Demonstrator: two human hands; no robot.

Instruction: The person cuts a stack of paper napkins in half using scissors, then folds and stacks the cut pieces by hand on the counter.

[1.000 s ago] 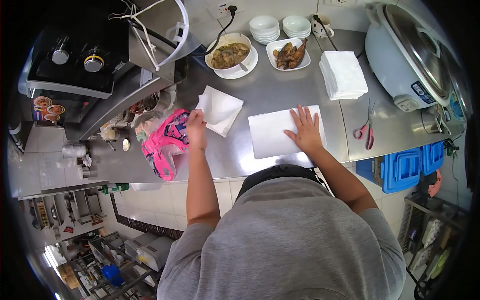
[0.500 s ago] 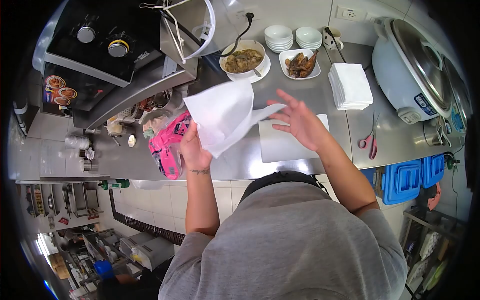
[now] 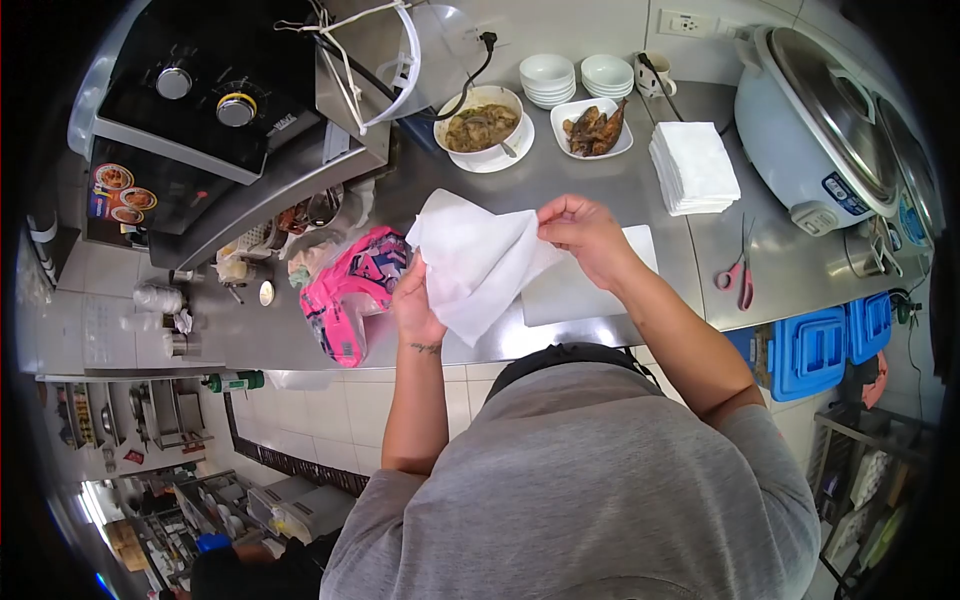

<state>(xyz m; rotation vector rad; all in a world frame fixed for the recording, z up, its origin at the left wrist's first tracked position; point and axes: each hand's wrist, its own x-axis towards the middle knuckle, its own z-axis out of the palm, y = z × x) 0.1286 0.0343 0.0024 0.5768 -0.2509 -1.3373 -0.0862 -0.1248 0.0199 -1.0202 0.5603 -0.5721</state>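
The left hand (image 3: pixel 414 303) grasps the near left edge of a white paper napkin (image 3: pixel 485 265), its fingers closed on the paper with the thumb laid over the front. The right hand (image 3: pixel 592 242) pinches the opposite corner between thumb and forefinger, the other fingers curled in. The napkin is held up over the steel surface (image 3: pixel 690 245), in front of the person's body, loosely opened with soft creases and one corner hanging down. Just to its right, partly hidden behind it and the right hand, a flat white rectangular sheet (image 3: pixel 590 300) lies near the front edge. Left of the left hand lies a pink patterned bundle (image 3: pixel 345 300), partly wrapped in clear plastic. Farther right are a stack of folded white napkins (image 3: pixel 693 168) and, nearer the front edge, scissors (image 3: pixel 738 278) with pinkish-red handles. Toward the wall, a bowl (image 3: pixel 490 95) of stew stands on a white plate (image 3: pixel 527 148), beside a white dish (image 3: pixel 622 143) of browned fish; two stacks of small white bowls (image 3: pixel 548 82) stand behind. A large rice cooker (image 3: pixel 795 140) occupies the far right.
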